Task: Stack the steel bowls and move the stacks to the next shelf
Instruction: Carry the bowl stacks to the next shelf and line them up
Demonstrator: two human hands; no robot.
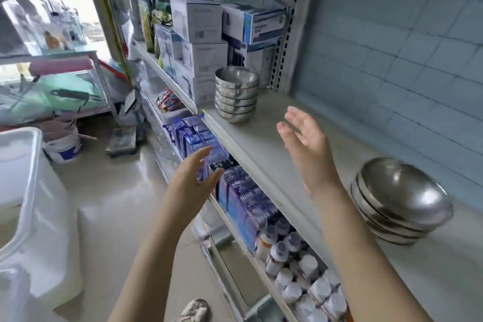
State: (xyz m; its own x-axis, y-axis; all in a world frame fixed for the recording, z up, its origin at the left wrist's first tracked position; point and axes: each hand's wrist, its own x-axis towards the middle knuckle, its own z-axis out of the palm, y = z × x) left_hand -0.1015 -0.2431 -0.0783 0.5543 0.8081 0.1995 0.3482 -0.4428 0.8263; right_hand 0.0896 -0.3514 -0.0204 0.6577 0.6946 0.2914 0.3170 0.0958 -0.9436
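Note:
A stack of several steel bowls [236, 94] stands upright at the left end of the white shelf [264, 144], beside the boxes. A second, leaning stack of steel bowls [400, 198] sits at the right on the same shelf. My right hand [303, 138] hovers over the shelf between the two stacks, fingers straight, holding nothing. My left hand [194, 183] hangs in front of the shelf edge, lower down, fingers relaxed and empty. Neither hand touches a bowl.
White and blue boxes [203, 34] fill the shelf section to the left, past a slotted upright [285, 42]. Below are blue packets [193, 136] and white bottles [295, 264]. A white tub [23, 191] and a bucket [64, 146] stand on the floor at the left.

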